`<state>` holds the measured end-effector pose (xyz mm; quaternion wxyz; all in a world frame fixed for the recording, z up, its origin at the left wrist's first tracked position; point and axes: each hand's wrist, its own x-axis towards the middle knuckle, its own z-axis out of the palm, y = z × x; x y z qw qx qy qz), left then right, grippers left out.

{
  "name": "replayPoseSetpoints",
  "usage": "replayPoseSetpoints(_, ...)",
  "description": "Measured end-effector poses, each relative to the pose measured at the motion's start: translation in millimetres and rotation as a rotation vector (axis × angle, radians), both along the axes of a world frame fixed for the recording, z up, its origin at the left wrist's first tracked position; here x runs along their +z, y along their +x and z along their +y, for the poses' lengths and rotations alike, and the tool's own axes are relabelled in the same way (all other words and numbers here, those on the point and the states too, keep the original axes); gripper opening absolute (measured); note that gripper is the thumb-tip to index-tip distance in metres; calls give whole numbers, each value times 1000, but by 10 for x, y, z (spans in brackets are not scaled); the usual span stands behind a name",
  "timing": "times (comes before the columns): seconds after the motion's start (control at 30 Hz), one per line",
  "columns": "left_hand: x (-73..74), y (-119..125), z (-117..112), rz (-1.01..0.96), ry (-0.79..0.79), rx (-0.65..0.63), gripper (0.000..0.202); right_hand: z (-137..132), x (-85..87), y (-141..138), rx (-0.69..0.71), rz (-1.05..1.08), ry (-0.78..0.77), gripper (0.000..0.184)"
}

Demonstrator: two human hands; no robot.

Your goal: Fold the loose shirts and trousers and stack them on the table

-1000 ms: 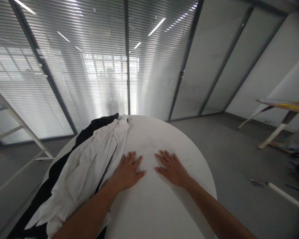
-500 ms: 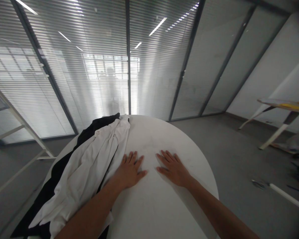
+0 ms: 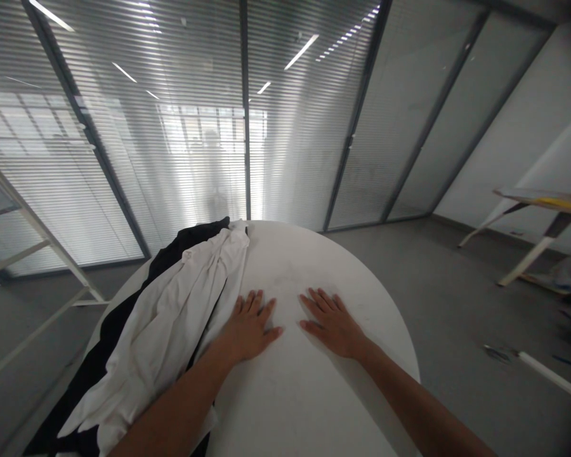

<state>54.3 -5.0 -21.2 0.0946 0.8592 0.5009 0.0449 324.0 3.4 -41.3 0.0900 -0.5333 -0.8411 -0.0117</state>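
Note:
Both palms face down on a round white table (image 3: pixel 290 393). My left hand (image 3: pixel 250 329) lies open with its fingers spread, just right of a rumpled white cloth garment (image 3: pixel 162 324). My right hand (image 3: pixel 330 322) rests flat, fingers apart, on the bare tabletop to the right. Neither hand holds anything. Under and to the left of the white garment lies a black cloth garment (image 3: pixel 118 317), which hangs over the table's left edge. My left forearm passes over the white garment's lower part and hides some of it.
Glass partitions with blinds (image 3: pixel 190 158) stand beyond the table. A pale metal frame (image 3: pixel 52 238) is at the left. To the right are another table (image 3: pixel 542 200) with yellow items on it and a white pole (image 3: pixel 552 377) near the floor.

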Motion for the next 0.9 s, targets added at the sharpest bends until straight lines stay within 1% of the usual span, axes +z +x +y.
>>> replayPoseSetpoints(0.7,107,18,-23,25,-33,4,79,19,10,25,7,35,-36,67)
replayPoseSetpoints(0.8,174,42,-9,33,-57,14,79,18,20,24,7,60,-36,67)
replayPoseSetpoints(0.83,217,48,6,35,-69,12,77,17,25,23,6,69,-35,67)
replayPoseSetpoints(0.9,338,39,66,17,-102,-12,68,17,38,24,2,86,-39,66)
